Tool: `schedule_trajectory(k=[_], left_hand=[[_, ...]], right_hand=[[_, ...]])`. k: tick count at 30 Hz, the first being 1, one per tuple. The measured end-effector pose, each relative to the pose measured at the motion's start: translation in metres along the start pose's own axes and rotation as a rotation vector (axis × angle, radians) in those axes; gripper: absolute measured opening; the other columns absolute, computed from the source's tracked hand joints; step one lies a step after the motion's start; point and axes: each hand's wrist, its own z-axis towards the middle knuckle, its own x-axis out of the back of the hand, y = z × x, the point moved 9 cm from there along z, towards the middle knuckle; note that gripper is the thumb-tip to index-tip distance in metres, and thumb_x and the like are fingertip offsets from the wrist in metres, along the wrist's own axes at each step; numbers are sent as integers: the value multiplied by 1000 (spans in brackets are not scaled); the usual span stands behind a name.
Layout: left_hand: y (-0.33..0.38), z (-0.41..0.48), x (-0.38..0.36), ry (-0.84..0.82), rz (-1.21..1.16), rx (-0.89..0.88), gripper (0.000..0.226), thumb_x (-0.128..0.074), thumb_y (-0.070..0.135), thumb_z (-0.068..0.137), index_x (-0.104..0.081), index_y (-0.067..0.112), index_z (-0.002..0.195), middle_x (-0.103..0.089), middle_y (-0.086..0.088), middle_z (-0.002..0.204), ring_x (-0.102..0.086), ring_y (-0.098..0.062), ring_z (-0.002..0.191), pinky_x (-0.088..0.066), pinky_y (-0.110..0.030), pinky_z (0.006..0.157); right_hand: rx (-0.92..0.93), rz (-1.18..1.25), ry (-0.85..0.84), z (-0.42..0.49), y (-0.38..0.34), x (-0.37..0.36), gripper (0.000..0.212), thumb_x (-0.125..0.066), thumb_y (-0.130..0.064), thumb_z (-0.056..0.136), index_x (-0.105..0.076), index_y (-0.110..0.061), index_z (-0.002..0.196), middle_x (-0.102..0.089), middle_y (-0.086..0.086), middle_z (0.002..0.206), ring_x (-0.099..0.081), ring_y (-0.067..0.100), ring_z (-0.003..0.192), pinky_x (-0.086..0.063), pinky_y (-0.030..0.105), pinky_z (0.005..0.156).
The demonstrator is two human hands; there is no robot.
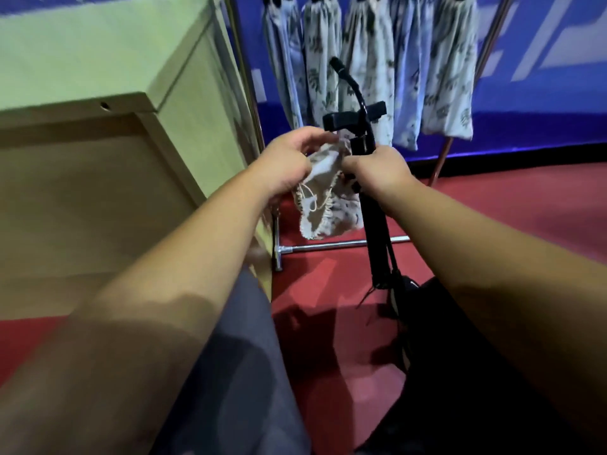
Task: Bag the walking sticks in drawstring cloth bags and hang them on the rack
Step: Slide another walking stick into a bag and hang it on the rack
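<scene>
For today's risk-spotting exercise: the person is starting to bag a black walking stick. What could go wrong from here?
The grey leaf-print drawstring cloth bag, bunched in the left hand, may snag on the jutting handle of the black walking stick. The right hand alone grips the stick, so it might tip. Its loose black strap dangles and could catch.

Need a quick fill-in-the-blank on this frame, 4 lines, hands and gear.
1. The right hand grips a black ___.
2. The left hand holds a crumpled drawstring ___.
3. Behind, more of them hang from the ___.
4. The floor is ___.

Missing words: stick; bag; rack; red.
</scene>
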Motion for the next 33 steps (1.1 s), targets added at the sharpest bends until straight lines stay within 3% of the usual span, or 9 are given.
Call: schedule_trajectory(k=[2,5,9,13,16,19,23,27,33], left_hand=[[10,-3,5,53,-110,-10,71,-53,-28,78,-66,26,123,-73,-4,123,-72,-14,110,-58,-29,79],[-12,-11,7,196,-178,71,58,-65,-19,84,-59,9,135,-71,-11,125,-71,-21,111,-60,-34,92],[-80,-12,17,367,15,369,5,-77,7,87,-72,9,88,-73,-9,85,-71,-26,84,-58,-38,77],[-88,-2,31,396,95,378,20,-73,29,96,-65,22,78,-61,1,66,-52,-20,58,-40,-26,56],[-100,7,38,295,304,413,18,-73,32,98,-66,23,83,-69,1,77,-60,-20,64,-48,-26,61],[-118,13,39,182,203,483,11,-83,15,91,-72,17,94,-77,-8,94,-72,-24,79,-60,-36,75],[-113,14,22,-6,11,513,39,-68,-15,88,-76,22,100,-80,-1,91,-74,-15,77,-55,-25,57],[-105,16,9,-127,-63,497,67,-49,-30,78,-75,19,115,-82,-5,99,-77,-21,98,-53,-44,94],[-88,20,0,-53,144,427,32,-52,-12,86,-71,6,105,-68,-12,86,-63,-23,75,-51,-35,63]], right_hand=[[26,32,22,-5,-9,5,24,-70,-24,72,-77,-5,84,-77,8,72,-75,29,68,-63,48,73],[33,65,69,-8,-1,5,23,-76,-24,77,-77,-5,91,-74,2,70,-69,19,65,-60,41,68],[-34,176,64,-5,7,-15,8,-72,-19,78,-68,-12,76,-64,3,59,-61,23,55,-52,37,58],[-71,206,5,8,6,-31,10,-67,-15,82,-64,-13,72,-63,4,60,-59,22,53,-48,32,58],[-72,204,-49,18,8,-35,5,-65,-12,80,-64,-11,75,-65,7,65,-58,21,52,-48,33,59],[-39,203,-53,27,8,-35,19,-63,-5,84,-58,-14,68,-60,5,60,-53,18,47,-45,25,50],[-43,165,-82,35,14,-37,8,-66,-12,78,-60,-15,74,-60,6,63,-54,24,57,-45,31,56],[-83,196,-85,37,19,-38,5,-67,-18,73,-65,-14,74,-67,7,69,-57,25,57,-47,35,60],[-104,237,-68,39,22,-38,8,-67,-15,79,-67,-9,85,-69,9,73,-58,23,58,-50,35,63]])
